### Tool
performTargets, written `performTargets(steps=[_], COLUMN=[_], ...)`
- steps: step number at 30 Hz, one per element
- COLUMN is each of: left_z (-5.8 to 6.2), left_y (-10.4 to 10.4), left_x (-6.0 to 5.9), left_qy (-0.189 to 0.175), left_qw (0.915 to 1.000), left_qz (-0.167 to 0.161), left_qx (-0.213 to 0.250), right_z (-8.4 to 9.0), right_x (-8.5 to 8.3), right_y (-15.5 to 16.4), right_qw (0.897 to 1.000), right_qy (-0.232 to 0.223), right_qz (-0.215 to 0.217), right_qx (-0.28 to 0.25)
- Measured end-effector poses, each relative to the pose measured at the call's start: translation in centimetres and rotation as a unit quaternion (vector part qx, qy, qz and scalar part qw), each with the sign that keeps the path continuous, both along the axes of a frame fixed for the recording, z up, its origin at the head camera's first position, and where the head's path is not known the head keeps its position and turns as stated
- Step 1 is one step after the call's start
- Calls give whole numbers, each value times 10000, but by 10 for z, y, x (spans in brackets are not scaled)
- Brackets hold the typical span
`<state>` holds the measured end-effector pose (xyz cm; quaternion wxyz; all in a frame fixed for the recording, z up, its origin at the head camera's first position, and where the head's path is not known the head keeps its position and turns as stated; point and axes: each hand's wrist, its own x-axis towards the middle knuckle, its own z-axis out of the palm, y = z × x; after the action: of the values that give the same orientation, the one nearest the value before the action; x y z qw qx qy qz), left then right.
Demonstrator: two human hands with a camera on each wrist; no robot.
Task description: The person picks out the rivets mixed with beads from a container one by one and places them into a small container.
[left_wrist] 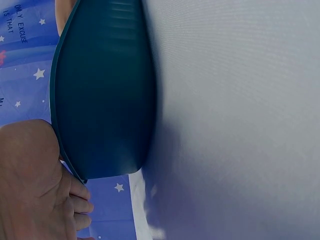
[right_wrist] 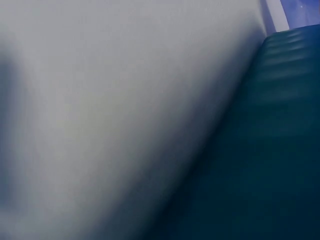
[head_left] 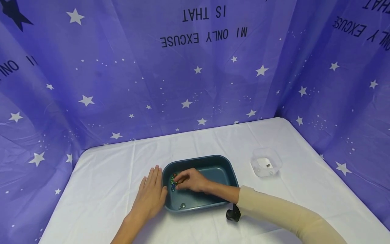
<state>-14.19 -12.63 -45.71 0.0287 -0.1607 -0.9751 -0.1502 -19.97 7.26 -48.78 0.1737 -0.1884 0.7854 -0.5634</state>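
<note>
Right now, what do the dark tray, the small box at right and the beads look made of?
Teal tray: likely matte plastic, moulded rounded rim. Small clear box: transparent plastic, table showing through. Beads: apparently glass, glossy, see-through green and blue; too small to confirm.

a staged recording booth: starry purple cloth backdrop [head_left: 195, 84], white-covered table [head_left: 106, 176].

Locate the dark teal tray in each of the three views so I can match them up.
Head: the teal tray sits low centre on the white tablecloth, left hand flat against its left wall.
Left wrist: its outer wall fills the upper left, the hand below it.
Right wrist: its ribbed wall, blurred, fills the lower right.
Shared landmark: the white tablecloth.
</note>
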Motion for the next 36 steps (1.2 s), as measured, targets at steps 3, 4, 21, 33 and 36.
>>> performTargets(steps=[3, 4, 21, 33, 36], left_z=[0, 0, -3, -2, -2], left_y=[0, 0, -1, 0, 0], left_x=[-1, -1, -2, -2, -2], left_qy=[21, 25, 150, 264, 254], left_qw=[10000, 10000, 9999, 9996, 9996], left_qz=[-12, -13, -10, -52, -53], left_qx=[-7, -15, -47, -89, -85], right_z=[0, 0, -5, -7, -8], right_x=[-2, -2, -5, -4, -4], right_y=[1, 1, -1, -5, -6], right_qw=[9996, 9993, 9927, 9790, 9776], right_qy=[159, 216, 787, 1464, 1511], right_qz=[94, 131, 302, 202, 170], right_qx=[218, 285, 862, 1403, 1458])
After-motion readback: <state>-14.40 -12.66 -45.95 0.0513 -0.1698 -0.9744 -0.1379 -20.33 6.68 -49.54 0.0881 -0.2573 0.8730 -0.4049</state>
